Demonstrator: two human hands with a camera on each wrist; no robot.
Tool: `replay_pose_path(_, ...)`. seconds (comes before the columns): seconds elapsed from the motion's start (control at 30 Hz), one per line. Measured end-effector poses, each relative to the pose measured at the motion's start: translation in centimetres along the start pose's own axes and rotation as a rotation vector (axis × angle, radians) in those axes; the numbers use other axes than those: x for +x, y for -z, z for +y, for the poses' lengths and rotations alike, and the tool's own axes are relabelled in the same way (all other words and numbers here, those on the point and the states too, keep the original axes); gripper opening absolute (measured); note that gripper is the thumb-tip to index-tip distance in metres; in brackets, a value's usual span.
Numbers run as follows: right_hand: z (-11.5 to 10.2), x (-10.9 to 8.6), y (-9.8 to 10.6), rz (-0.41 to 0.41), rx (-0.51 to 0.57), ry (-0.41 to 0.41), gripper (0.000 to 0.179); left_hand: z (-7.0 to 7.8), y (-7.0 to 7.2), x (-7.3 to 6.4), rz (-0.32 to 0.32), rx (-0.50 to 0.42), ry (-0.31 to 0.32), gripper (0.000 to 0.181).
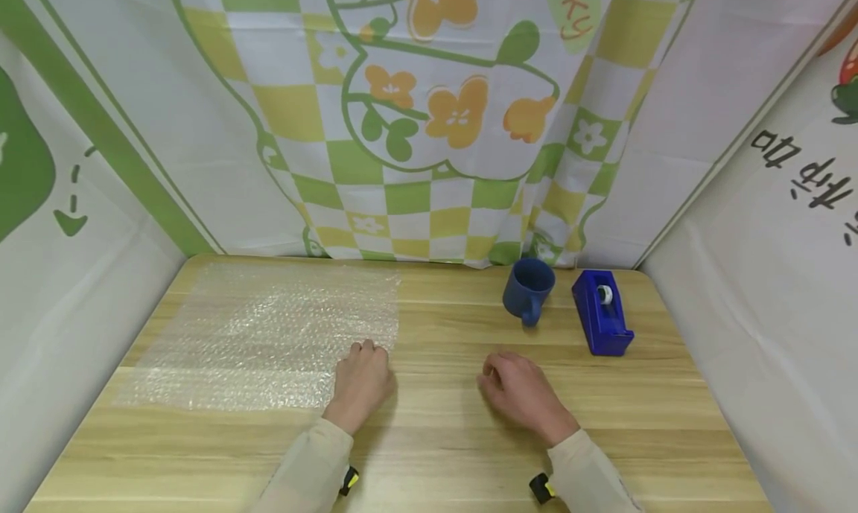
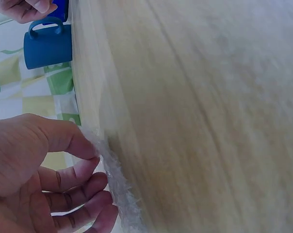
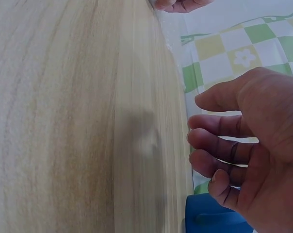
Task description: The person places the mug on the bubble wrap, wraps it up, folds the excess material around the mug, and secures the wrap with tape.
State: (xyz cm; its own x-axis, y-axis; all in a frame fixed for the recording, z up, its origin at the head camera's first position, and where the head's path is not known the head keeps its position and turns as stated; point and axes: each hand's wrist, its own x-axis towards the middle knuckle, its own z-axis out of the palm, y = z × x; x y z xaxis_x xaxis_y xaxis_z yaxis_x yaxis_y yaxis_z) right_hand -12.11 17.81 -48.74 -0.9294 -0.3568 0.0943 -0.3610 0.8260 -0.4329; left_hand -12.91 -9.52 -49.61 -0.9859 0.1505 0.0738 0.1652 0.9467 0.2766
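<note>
Bubble wrap (image 1: pixel 268 334) lies left on the surface (image 1: pixel 442 438); your left hand (image 1: pixel 362 383) pinches its edge, hiding the near right corner. Your right hand (image 1: pixel 524 394) curves loosely near the mug (image 1: pixel 521 295), which the right wrist view cuts off.

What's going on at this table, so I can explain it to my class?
A person is working at a wooden table. Their left hand is at the right edge of a flat sheet of bubble wrap, thumb and index finger together, apparently pinching it. Their right hand holds nothing, its fingers loosely curled. Beyond it, a blue mug stands upright, with a blue tape dispenser to its right; neither hand touches them.
</note>
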Motion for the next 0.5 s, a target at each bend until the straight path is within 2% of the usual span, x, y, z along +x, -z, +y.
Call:
replay_pose_path(0.27,0.0,-0.1,0.3,0.009,0.001,-0.026,0.011,1.1,-0.1,-0.2,-0.038,-0.159,-0.011,0.021)
replay_pose_path(0.5,0.1,-0.1,0.3,0.001,0.002,-0.035,0.014,3.3,-0.9,-0.6,-0.049,-0.263,-0.079,0.027)
